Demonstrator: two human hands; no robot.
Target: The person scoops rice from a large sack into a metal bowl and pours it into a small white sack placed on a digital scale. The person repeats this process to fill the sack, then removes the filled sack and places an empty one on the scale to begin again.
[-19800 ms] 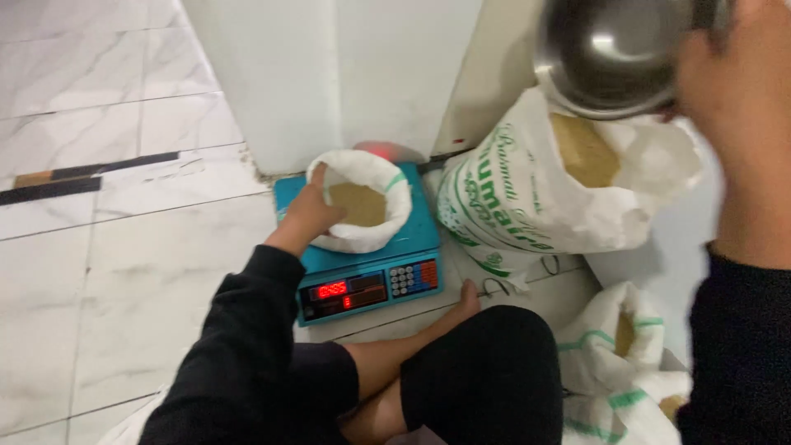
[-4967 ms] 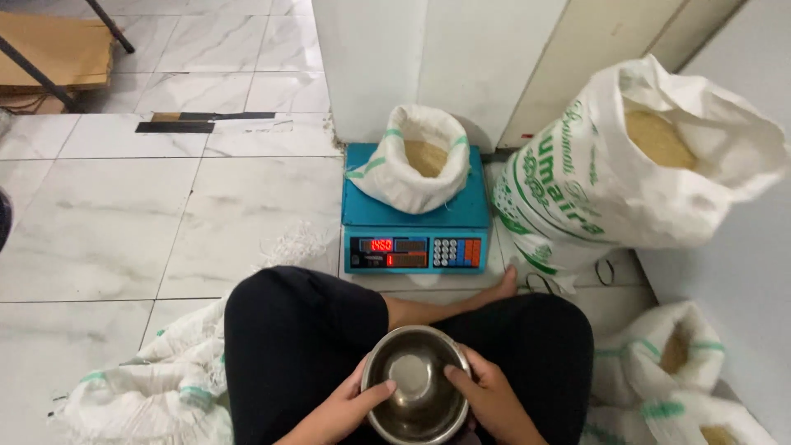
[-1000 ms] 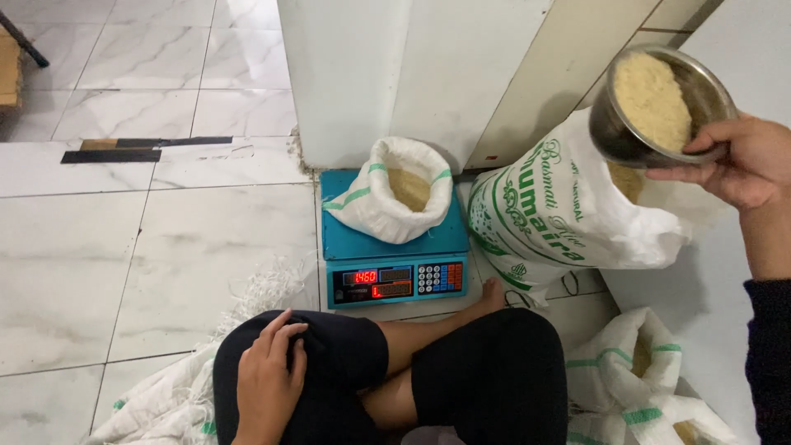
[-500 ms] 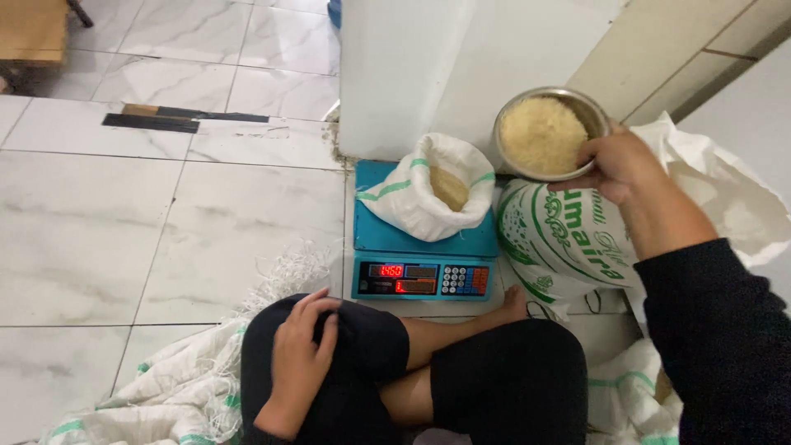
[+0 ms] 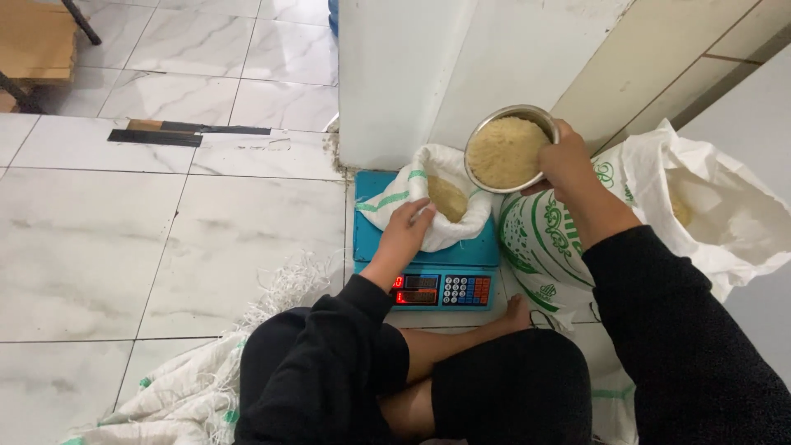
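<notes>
I sit cross-legged on the floor before a blue digital scale. A small white woven sack with pale grain inside stands on its platform. My left hand grips the sack's near rim and holds its mouth apart. My right hand holds a round steel bowl heaped with pale grain, just above and to the right of the sack's mouth. The bowl is level.
A large white sack with green print lies to the right of the scale, its open end showing grain. A white pillar rises behind the scale. An empty frayed sack lies at my left knee. Wooden furniture stands far left.
My left hand left my knee and took the small sack's rim. My right hand brought the full bowl from over the big sack toward the small sack's mouth.
</notes>
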